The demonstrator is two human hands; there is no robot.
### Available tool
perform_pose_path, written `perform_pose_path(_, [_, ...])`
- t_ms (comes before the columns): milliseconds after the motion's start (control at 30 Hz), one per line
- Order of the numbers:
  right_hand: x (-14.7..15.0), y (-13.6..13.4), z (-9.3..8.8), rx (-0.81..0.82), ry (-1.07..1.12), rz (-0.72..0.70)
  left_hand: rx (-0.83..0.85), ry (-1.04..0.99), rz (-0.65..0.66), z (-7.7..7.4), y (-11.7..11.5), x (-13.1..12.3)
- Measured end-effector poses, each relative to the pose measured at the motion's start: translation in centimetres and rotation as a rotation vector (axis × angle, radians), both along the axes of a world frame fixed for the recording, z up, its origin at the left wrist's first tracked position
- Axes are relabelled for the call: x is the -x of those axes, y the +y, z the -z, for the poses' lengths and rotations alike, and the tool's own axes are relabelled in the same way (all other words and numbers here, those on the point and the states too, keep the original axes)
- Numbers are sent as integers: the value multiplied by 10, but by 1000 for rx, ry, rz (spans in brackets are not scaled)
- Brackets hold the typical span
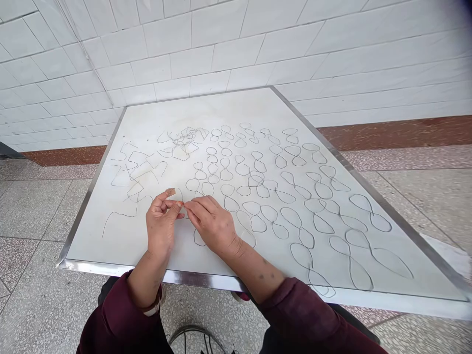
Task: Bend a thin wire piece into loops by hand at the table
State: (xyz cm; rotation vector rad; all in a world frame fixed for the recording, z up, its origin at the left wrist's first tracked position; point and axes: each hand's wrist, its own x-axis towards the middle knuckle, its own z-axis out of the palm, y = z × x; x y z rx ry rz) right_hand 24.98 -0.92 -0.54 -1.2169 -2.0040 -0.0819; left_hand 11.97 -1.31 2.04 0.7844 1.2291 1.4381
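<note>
My left hand [161, 223] and my right hand [214, 223] meet above the near left part of the white table [110, 248]. Between their pinched fingertips is a thin dark wire [181, 193], a curve of it rising above the fingers; the fingers hide most of the rest. A tan wrap covers the tip of one left finger. Right of my hands, many wires twisted into figure-eight shapes [300, 227] lie spread over the tabletop, some overlapping. To the left are loose wires with angular bends [137, 172].
A tangled pile of wires [184, 137] lies toward the table's back left. Metal trim [206, 279] edges the tabletop. Behind stands a white tiled wall [228, 54]. Below the near edge shows a round metal stool frame [197, 328] on the speckled floor [40, 309].
</note>
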Motion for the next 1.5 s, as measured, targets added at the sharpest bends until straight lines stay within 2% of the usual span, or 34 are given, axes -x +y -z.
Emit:
perform_pose_path(100, [-1,0,-1,5,-17,-5,-13,17,-4,0,0,1])
perform_pose_path(267, [-6,2,-6,-19,-23,-121,-43,80,26,3,1,3])
perform_pose_path(433, [-8,5,-4,107,47,-189,-91,143,58,6,3,6])
perform_pose_path(567, [-7,8,-4,316,334,-196,-102,200,71,3,4,8])
perform_pose_path(733, [-9,10,-14,736,709,-184,-84,244,76,-3,3,10])
perform_pose_path(800, [-11,10,-18,877,811,-194,-70,271,105,-4,2,10])
perform_pose_path(900, [-13,11,-21,990,910,-235,-60,296,158,-4,1,9])
perform_pose_path(1000, [-15,12,-23,1034,964,-283,-57,259,195,-5,2,9])
perform_pose_path(1233, [-16,14,-22,1054,1058,-350,12,36,225,-4,6,9])
perform_pose_path(1500, [-17,15,-20,1086,1228,-326,5,-50,261,-2,5,8])
